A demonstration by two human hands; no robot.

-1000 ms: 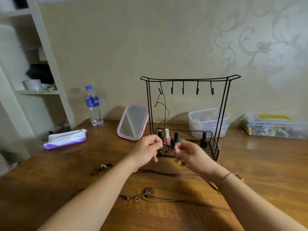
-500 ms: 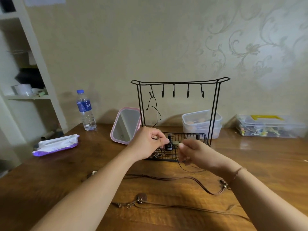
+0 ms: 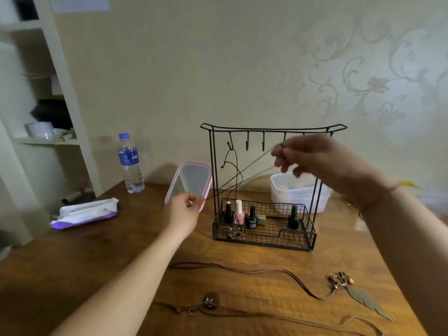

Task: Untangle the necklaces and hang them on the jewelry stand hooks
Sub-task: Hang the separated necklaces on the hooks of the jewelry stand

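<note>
A black wire jewelry stand (image 3: pixel 274 128) with several hooks and a mesh basket stands at the table's middle. One black cord necklace (image 3: pixel 234 170) hangs from its leftmost hook. My right hand (image 3: pixel 308 156) is raised in front of the right hooks, pinching one end of a thin cord (image 3: pixel 244 169). My left hand (image 3: pixel 183 210) pinches the other end, low and left of the stand, so the cord stretches taut between them. Two brown cord necklaces lie on the table: one with a feather pendant (image 3: pixel 363 298), one with a round pendant (image 3: pixel 211 302).
The basket holds several nail polish bottles (image 3: pixel 251 218). A pink-framed mirror (image 3: pixel 190 179) leans left of the stand. A water bottle (image 3: pixel 129 163), a wipes pack (image 3: pixel 84 213), a plastic tub (image 3: pixel 298 192) and a white shelf unit (image 3: pixel 55 93) stand around.
Both hands were close together in front of the basket. Now my right hand has risen up and right to hook height, my left has moved left, and the cord is pulled taut.
</note>
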